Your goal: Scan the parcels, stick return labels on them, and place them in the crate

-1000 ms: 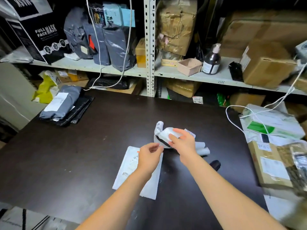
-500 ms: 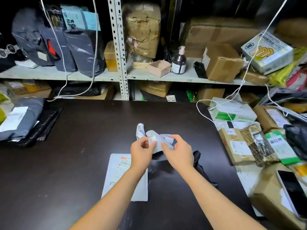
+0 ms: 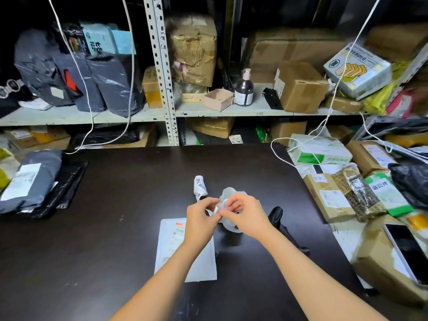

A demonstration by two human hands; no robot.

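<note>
A flat white parcel (image 3: 199, 267) with a printed shipping label lies on the dark table (image 3: 115, 228), partly under my left forearm. Above it, my left hand (image 3: 200, 215) and my right hand (image 3: 245, 216) meet and pinch a curling strip of white return labels (image 3: 228, 195) held over the table. The loose end of the strip (image 3: 200, 186), printed with dark characters, curls up to the left of my hands. A black scanner (image 3: 278, 218) lies on the table just right of my right wrist.
Boxes and bagged parcels (image 3: 335, 198) pile up along the table's right side, with a phone (image 3: 407, 249) on one box. Grey mailer bags (image 3: 30, 181) lie at the left edge. Shelves (image 3: 231, 111) behind hold cartons, dark bags and a pump bottle (image 3: 243, 89). White cables hang down.
My right hand let go of the scanner and joined my left hand on the label strip. The view swung right, showing more of the parcel pile.
</note>
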